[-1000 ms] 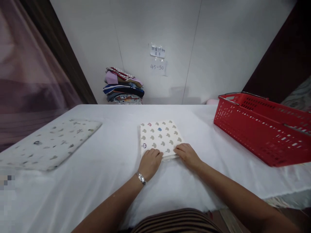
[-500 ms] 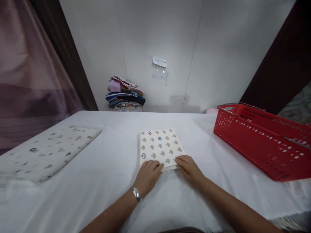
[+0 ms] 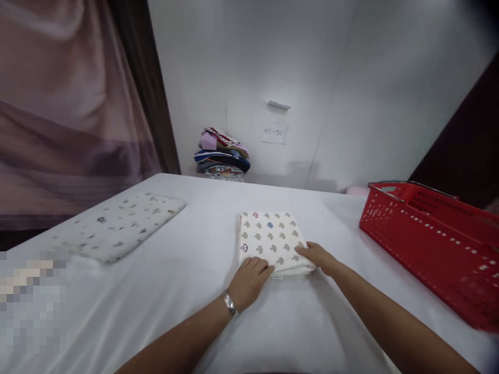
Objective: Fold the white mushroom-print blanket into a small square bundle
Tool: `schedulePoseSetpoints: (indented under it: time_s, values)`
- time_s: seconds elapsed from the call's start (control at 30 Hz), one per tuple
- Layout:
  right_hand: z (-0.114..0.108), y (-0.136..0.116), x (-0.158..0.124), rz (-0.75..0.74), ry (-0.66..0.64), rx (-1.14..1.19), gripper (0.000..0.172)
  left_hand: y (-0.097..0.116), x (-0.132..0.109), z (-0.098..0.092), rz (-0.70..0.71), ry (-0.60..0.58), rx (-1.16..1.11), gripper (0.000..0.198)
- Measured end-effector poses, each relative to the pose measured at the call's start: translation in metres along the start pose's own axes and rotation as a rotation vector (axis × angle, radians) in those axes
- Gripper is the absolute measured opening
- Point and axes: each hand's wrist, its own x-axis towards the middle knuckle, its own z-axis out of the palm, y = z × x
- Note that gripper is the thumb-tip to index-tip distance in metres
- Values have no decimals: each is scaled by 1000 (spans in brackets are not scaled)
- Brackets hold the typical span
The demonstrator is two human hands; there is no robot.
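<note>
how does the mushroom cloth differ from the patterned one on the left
The mushroom-print cloth looks smaller than the patterned cloth. The mushroom-print cloth's motifs sit in rows; the patterned cloth's are scattered. The left hand and right hand touch the mushroom-print cloth, not the patterned cloth. Both are pale and lie on the white tablecloth.

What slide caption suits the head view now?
Left hand and right hand on a folded mushroom-print cloth, red basket to the right.
</note>
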Motion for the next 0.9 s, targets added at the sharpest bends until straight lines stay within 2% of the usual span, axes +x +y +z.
schedulePoseSetpoints:
  time_s: [0.1,0.2,0.27,0.33,0.4,0.47,0.53,0.63,0.7,0.77,0.83,0.9]
  values:
    - [-1,-9,7,46,-105,144,41,2,5,2,2,-15,22,27]
    - [-13,-13,14,-6,-93,238,51,11,16,6,-14,-29,40,25]
    - [-24,-7,19,8,-93,169,58,19,22,9,-31,-38,47,24]
    - [-32,3,23,24,-73,-2,64,27,24,9,-52,-43,41,22]
    - [-34,11,24,-17,41,-258,69,31,21,6,-74,-42,11,20]
    - [-29,13,22,-172,203,-522,70,33,15,3,-88,-36,-42,17]
    - [-17,7,16,-444,296,-693,62,33,9,-1,-92,-13,-98,15]
    - [11,-12,5,-835,295,-730,50,29,5,-5,-72,58,-193,17]
    - [29,-26,1,-941,258,-703,48,21,7,-8,-91,118,-268,20]
    - [43,-40,4,-961,233,-691,47,4,11,-12,-204,197,-339,22]
    - [49,-52,12,-944,231,-698,50,-21,15,-14,-434,281,-401,23]
    - [51,-58,25,-898,237,-740,55,-51,19,-13,-707,287,-447,25]
